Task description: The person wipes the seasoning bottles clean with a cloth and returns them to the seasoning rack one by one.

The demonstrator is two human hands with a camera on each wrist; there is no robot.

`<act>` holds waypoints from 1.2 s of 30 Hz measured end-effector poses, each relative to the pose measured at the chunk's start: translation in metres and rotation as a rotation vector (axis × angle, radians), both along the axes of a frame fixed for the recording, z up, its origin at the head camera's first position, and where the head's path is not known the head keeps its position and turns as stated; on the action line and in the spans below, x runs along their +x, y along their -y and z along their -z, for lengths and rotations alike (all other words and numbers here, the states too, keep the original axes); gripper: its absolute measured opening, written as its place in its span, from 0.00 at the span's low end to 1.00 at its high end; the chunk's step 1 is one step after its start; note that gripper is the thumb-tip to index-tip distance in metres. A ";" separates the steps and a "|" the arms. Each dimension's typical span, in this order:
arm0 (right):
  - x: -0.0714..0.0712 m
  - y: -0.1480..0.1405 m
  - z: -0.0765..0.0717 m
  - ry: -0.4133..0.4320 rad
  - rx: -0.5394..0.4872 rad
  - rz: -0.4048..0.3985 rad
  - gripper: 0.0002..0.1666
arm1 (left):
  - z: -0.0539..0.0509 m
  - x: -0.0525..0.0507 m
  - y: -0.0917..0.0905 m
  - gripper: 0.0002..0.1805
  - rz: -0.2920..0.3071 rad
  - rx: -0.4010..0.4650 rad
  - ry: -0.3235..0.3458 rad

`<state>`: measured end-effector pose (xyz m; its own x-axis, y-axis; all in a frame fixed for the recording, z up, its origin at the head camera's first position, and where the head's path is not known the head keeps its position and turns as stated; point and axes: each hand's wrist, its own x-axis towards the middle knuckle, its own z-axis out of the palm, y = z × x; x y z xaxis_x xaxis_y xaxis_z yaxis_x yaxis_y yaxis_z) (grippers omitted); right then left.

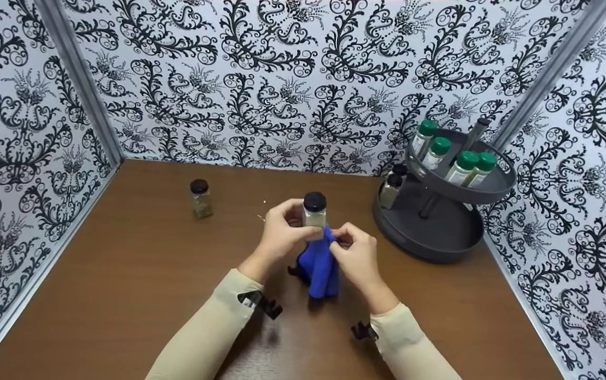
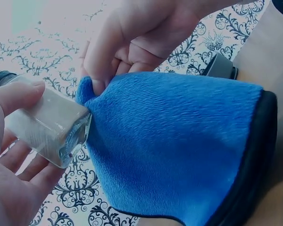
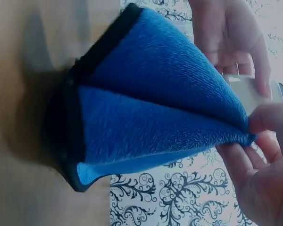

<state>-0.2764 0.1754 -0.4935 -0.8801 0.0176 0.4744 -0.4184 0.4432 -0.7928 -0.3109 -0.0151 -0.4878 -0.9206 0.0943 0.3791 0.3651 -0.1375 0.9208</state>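
My left hand [image 1: 284, 230] grips a clear, square-sided spice jar [image 1: 314, 215] with a black lid and pale contents. In the left wrist view the jar [image 2: 52, 120] is tilted, its glass base towards the cloth. A blue cloth [image 1: 321, 266] with a dark edging hangs from my right hand [image 1: 356, 252], pinched near its top between thumb and fingers. The right wrist view shows the cloth [image 3: 165, 103] draped in folds, its gathered tip close to the jar. Whether cloth and jar touch is hard to tell.
Another black-lidded jar [image 1: 201, 199] stands at the table's left. At the right is a dark two-tier round rack [image 1: 424, 237]. Several green-capped jars [image 1: 462, 168] fill its upper tier; black-lidded jars [image 1: 391, 191] stand on the lower one. Patterned walls [image 1: 260, 105] surround the brown table [image 1: 150, 279].
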 end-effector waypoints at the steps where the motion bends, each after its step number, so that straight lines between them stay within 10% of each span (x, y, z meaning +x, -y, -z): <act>1: 0.000 0.001 0.001 0.001 -0.001 0.017 0.10 | 0.000 0.000 -0.001 0.29 -0.001 0.004 0.003; 16: 0.006 -0.007 -0.019 -0.256 -0.351 0.002 0.06 | 0.014 0.007 -0.015 0.29 0.033 -0.118 -0.006; 28: 0.002 -0.004 -0.009 0.041 -0.267 -0.060 0.14 | 0.001 0.006 -0.006 0.27 -0.025 -0.071 -0.017; 36: 0.000 -0.006 -0.009 0.050 -0.188 0.026 0.07 | 0.002 0.006 -0.009 0.28 -0.008 -0.087 -0.040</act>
<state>-0.2767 0.1816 -0.4843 -0.9006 0.1247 0.4164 -0.3669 0.2956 -0.8820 -0.3050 -0.0063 -0.4901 -0.9058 0.1210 0.4061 0.4024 -0.0546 0.9138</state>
